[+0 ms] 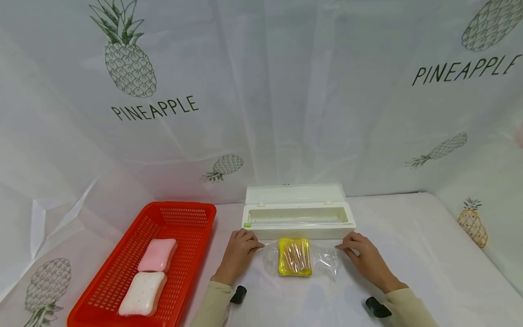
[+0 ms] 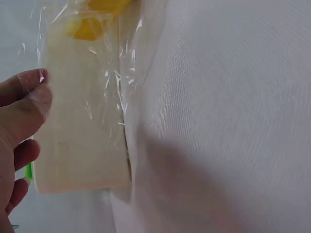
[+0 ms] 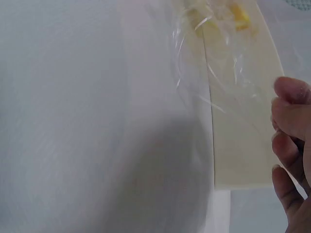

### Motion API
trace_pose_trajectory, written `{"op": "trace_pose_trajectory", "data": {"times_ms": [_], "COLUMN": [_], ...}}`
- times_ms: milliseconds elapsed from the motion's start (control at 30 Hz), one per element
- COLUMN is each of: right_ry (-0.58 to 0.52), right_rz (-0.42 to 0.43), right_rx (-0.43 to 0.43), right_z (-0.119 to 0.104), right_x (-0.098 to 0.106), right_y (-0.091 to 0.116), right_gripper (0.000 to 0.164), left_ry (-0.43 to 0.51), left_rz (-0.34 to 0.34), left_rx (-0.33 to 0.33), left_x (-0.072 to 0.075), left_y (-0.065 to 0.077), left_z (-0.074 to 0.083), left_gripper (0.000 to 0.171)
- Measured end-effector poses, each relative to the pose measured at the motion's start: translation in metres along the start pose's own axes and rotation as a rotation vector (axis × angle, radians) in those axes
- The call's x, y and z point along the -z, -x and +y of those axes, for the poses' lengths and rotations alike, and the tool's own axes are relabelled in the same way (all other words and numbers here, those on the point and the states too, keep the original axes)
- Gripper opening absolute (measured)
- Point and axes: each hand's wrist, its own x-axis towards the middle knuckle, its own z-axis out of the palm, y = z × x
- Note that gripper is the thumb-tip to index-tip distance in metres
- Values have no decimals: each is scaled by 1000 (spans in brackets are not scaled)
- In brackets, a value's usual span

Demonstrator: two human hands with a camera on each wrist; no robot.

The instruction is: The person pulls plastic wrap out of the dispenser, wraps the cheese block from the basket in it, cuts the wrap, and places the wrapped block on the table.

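Observation:
A yellow-edged, bread-slice-shaped block [image 1: 295, 257] with a brownish middle sits under clear plastic wrap [image 1: 325, 262], in front of a white wrap dispenser [image 1: 300, 233]. My left hand [image 1: 239, 254] pinches the wrap's left end between thumb and forefinger, as the left wrist view shows, where the film [image 2: 104, 82] hangs in loose creases. On the other side, my right hand [image 1: 365, 260] pinches the right end of the wrap, thumb against forefinger. In the right wrist view the film [image 3: 233, 73] runs from the yellow block toward those fingertips [image 3: 286, 114].
The dispenser's lid [image 1: 295, 194] stands raised at the back, and a green slider [image 1: 247, 225] sits at its left. A red basket [image 1: 204, 245] at the left holds a pink block [image 1: 157, 255] and a white block [image 1: 142, 294]. Pineapple-printed cloth [image 1: 286, 113] hangs behind.

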Motion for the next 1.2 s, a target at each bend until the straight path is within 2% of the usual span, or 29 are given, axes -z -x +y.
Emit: {"op": "trace_pose_trajectory", "data": {"times_ms": [133, 267, 367, 467, 567, 667, 767, 900, 1000, 1100, 1200], "right_ry": [7, 70, 139, 210, 261, 277, 261, 197, 100, 4, -12], "right_rz": [-57, -63, -66, -96, -152, -213, -251, -192, -98, -12, 32], "right_rx": [2, 99, 201, 251, 232, 188, 157, 137, 128, 113, 81], "right_z": [4, 9, 13, 14, 12, 10, 5, -5, -14, -27, -41], "right_x": [5, 7, 7, 8, 11, 18, 26, 31, 30, 27, 21], "right_y": [4, 5, 5, 7, 11, 16, 20, 20, 15, 8, 1], "right_gripper": [36, 39, 42, 38, 33, 33, 38, 45, 44, 46, 46], "left_ry": [-9, -12, -11, -36, -59, -51, -3, 67, 120, 134, 114], "left_rz": [-73, -132, -145, -141, -152, -176, -164, -124, -140, -216, -321], "left_rx": [14, 25, -4, -58, -61, -11, 35, 64, 53, 10, -51], "left_x": [2, 5, 7, 8, 9, 12, 16, 19, 17, 13, 5], "left_y": [1, 2, 2, 3, 9, 15, 13, -1, -14, -26, -35], "left_z": [-3, -4, -5, -8, -12, -14, -7, 12, 25, 39, 51], "left_gripper": [16, 17, 17, 14, 12, 12, 12, 16, 26, 37, 47]}}
